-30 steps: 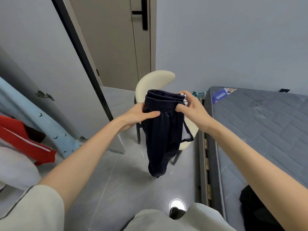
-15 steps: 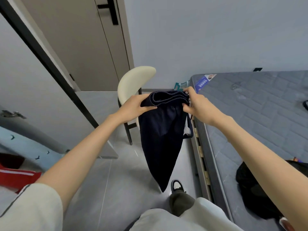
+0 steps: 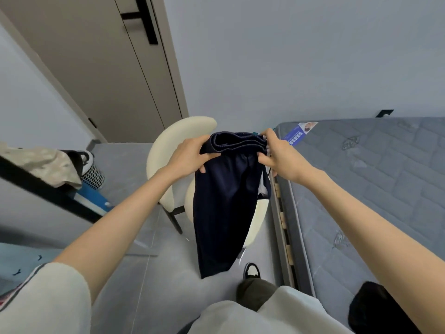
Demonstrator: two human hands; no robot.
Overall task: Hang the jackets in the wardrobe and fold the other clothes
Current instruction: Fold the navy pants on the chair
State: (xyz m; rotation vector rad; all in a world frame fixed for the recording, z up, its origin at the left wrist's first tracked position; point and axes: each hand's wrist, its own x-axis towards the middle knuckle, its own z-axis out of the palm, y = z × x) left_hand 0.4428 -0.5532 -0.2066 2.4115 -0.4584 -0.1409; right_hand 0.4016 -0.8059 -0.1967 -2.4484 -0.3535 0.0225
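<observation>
A pair of dark navy trousers (image 3: 226, 208) hangs in front of me, folded lengthwise, its legs dangling toward the floor. My left hand (image 3: 187, 155) grips the left end of the elastic waistband. My right hand (image 3: 279, 155) pinches the right end of the waistband. The garment hangs over a cream chair (image 3: 173, 150) without resting on it. A black garment (image 3: 375, 309) lies on the near corner of the grey mattress (image 3: 375, 179) at lower right.
The open wardrobe door (image 3: 43, 189) stands at left, with a light blue garment (image 3: 21, 259) low beside it. A mesh basket (image 3: 92, 173) sits on the floor behind the door. A closed room door (image 3: 108, 75) is behind the chair. Grey floor lies below.
My view has swung right and toward the bed. Both hands have kept hold of the waistband and spread it a little wider, and the trousers now hang longer.
</observation>
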